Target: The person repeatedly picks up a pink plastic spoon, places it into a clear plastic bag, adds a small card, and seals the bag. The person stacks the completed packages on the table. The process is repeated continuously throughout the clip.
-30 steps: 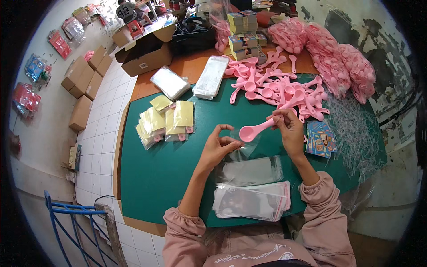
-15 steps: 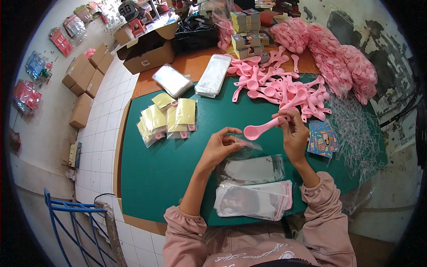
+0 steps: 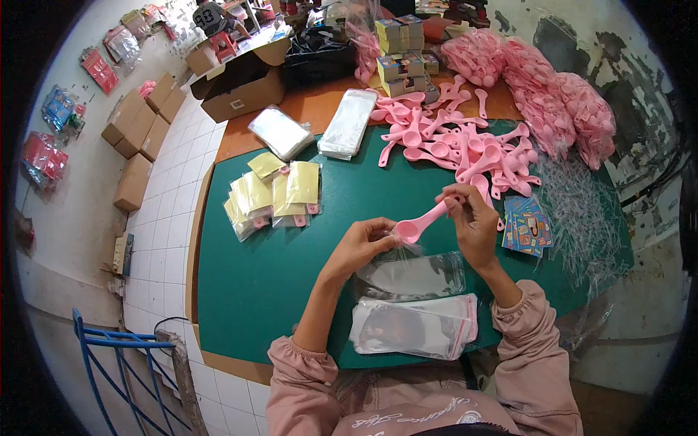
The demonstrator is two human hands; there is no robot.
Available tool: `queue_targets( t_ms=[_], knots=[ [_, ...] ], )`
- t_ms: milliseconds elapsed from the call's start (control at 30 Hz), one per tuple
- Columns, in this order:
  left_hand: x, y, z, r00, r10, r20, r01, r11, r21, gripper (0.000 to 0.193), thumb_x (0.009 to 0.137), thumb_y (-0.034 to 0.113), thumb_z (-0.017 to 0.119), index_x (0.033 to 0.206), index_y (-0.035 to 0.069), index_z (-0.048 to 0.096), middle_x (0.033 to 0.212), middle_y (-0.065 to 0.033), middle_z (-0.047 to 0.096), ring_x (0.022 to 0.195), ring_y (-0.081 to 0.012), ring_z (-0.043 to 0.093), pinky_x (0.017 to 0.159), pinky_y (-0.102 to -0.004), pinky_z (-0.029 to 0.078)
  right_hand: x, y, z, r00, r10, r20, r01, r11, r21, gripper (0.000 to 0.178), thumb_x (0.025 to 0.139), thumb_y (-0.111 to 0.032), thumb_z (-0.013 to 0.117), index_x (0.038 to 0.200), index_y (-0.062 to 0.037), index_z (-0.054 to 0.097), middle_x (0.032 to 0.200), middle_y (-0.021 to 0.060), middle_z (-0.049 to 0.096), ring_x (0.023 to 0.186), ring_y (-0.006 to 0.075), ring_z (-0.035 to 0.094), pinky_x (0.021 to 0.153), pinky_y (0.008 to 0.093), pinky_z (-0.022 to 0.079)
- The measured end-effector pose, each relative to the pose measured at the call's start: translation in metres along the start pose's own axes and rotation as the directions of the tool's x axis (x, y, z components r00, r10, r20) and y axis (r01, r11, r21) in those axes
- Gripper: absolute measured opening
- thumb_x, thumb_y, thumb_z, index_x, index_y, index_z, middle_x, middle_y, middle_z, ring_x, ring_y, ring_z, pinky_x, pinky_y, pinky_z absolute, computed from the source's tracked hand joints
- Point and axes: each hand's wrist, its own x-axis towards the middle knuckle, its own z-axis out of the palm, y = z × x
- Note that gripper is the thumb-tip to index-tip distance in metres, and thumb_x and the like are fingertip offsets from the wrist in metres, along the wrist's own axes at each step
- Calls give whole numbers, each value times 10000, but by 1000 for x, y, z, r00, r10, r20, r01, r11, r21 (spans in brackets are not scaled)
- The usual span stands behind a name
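My right hand [image 3: 472, 224] is closed on the handle of a pink measuring spoon [image 3: 409, 231], its bowl pointing left. The bowl is at the mouth of a clear plastic bag [image 3: 389, 254], whose edge my left hand [image 3: 366, 245] pinches between thumb and fingers. Whether the bowl is inside the bag, I cannot tell. Below my hands lie another clear bag [image 3: 429, 275] and a stack of clear bags [image 3: 411, 327]. A heap of loose pink spoons [image 3: 454, 142] spreads beyond my right hand. Close to its right side are blue printed cards [image 3: 527, 227].
Filled packets with yellow cards [image 3: 273, 189] lie at the left of the green tabletop [image 3: 247, 291]. Two bundles of clear bags [image 3: 347, 125] lie behind them. Bagged pink spoons [image 3: 534, 87], card stacks [image 3: 402, 58] and an open carton [image 3: 243, 83] stand at the back. Shredded plastic [image 3: 592, 211] covers the right edge.
The spoon's bowl has moved slightly down to the bag's mouth at my left fingertips. My left hand has drawn the bag edge up, and its fingers have closed more.
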Motion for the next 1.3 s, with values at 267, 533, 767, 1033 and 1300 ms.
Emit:
queue_targets(
  t_ms=[267,533,767,1033,1300],
  knots=[
    [-3,1,1,998,-41,56,38,998,46,254,853,212,566,988,0,595,849,-6,610,780,-59,536,676,-198,406,-2,-2,4,998,35,44,-39,996,85,133,851,-77,546,958,2,550,776,73,630,679,81,563,604,214,464],
    [-1,0,8,998,62,-23,-64,994,-89,305,904,234,489,1012,-39,570,825,-34,616,737,-72,543,671,-199,437,-8,-7,11,939,159,304,-220,959,178,265,786,-51,620,1017,-6,498,843,80,605,745,101,588,661,236,498],
    [-12,14,-3,979,-59,193,72,995,-62,342,929,232,426,1059,-68,524,953,-115,616,803,-145,607,725,-249,489,-11,-5,14,981,170,89,-188,946,266,247,806,-143,625,981,-2,523,937,97,608,807,116,590,698,244,505],
    [-5,10,6,986,116,120,-87,971,-223,319,930,214,422,1090,-43,520,947,-117,610,848,-166,599,743,-273,494,-16,-8,12,887,-91,452,-52,954,295,470,914,-415,372,991,-28,628,1310,148,354,1142,258,407,931,370,348],
    [-13,21,-7,992,65,-107,-97,938,-333,321,929,230,411,1084,-28,520,898,-130,619,786,-178,616,666,-273,503,-12,-8,-144,950,283,-128,-283,616,-735,388,733,-252,638,1021,-1,578,974,173,551,915,273,536,791,344,422]
  ],
)
